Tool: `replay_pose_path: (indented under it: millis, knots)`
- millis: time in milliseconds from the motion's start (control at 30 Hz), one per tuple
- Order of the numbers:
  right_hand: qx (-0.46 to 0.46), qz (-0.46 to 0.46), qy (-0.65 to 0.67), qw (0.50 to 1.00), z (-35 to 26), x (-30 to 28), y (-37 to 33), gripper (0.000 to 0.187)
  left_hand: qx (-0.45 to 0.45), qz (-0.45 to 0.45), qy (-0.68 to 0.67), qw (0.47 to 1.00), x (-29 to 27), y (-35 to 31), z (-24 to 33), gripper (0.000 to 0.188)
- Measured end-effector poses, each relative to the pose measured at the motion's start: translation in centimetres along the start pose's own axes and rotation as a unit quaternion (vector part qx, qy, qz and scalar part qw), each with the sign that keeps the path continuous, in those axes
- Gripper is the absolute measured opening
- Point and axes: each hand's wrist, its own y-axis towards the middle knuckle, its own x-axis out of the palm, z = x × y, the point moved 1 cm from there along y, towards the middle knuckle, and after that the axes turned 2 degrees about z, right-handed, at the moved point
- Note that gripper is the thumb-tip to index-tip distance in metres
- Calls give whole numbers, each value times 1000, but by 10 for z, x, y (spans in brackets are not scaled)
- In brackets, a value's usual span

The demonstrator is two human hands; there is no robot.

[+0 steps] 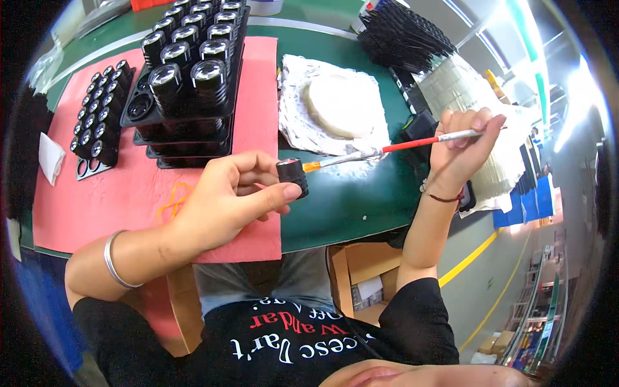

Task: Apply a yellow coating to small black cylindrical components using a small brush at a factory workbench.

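My left hand (222, 203) pinches a short black knurled cylinder (294, 179) between thumb and fingers, above the right edge of the pink mat. My right hand (463, 143) is closed round the far end of a thin paintbrush (412, 144) with a red and silver handle. The brush's orange-tan bristles meet the cylinder's top right edge; whether they go inside cannot be seen. Just beyond the brush, a round white pad or dish (345, 103) rests on a white-smeared cloth (293, 122).
On the pink mat (58, 219), stacked black trays (187, 126) carry tall black cylinders with shiny tops. A smaller tray (97, 122) of similar parts stands left, beside a white tissue (50, 158). Black rods (403, 35) are bundled at the back right. An open cardboard box (367, 261) sits below the green table (335, 219).
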Motion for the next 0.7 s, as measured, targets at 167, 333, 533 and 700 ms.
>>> replay_pose_path:
  millis: [167, 333, 533, 700]
  knots:
    - [-11, -21, -24, 999, 2, 6, -1, 38, 0, 9, 11, 1000, -4, 0, -4, 23]
    - [-13, -11, -53, 998, 4, 7, -3, 37, -9, 5, 11, 1000, -4, 1, -5, 23]
    - [-9, 6, -85, 996, 4, 9, -4, 35, 6, -18, -33, 999, -3, 1, -7, 27]
    - [-16, 10, -78, 997, 4, 4, -1, 36, 7, -55, -18, 998, -3, 1, -6, 29]
